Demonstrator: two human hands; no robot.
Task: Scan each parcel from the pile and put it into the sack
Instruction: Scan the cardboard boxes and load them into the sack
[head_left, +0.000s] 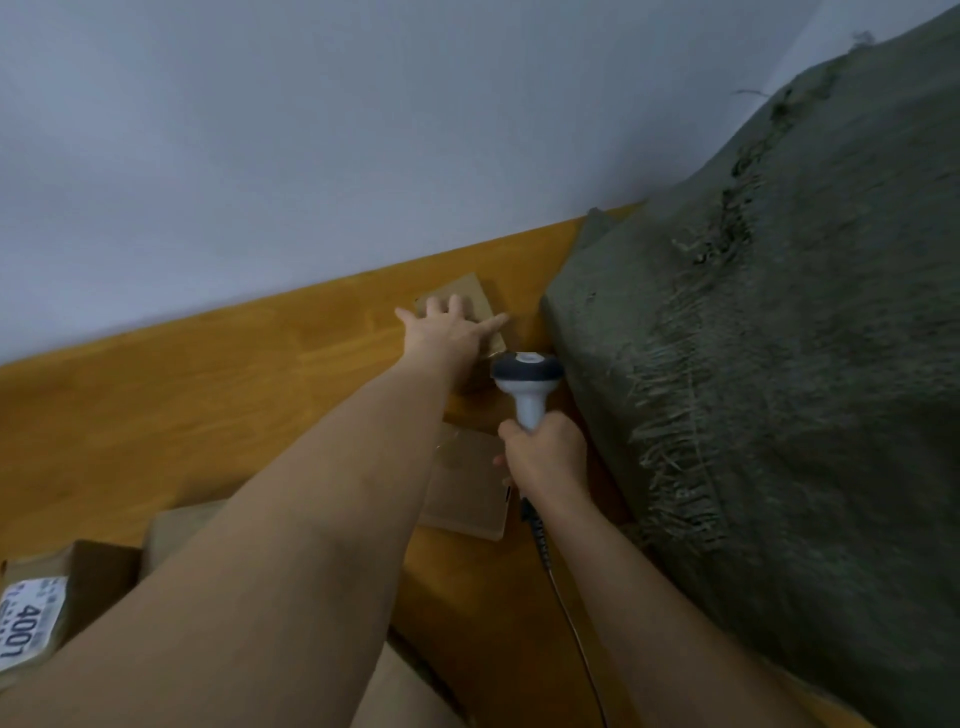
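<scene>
A flat brown cardboard parcel (470, 304) at the far edge of the orange wooden tabletop (234, 389) is pressed by the left hand (449, 332), fingers spread straight, prob. to steady it for scanning. A white-and-grey corded handheld scanner (527, 384) is gripped by the right hand (543, 454), fingers curled round its handle, aimed at the parcel, w/ the green woven sack (779, 364) just beside.

The left forearm (291, 530) is covering most of the parcel pile (171, 525). The frame edge is cropping a blurred label (28, 616) and the sack (789, 364).
</scene>
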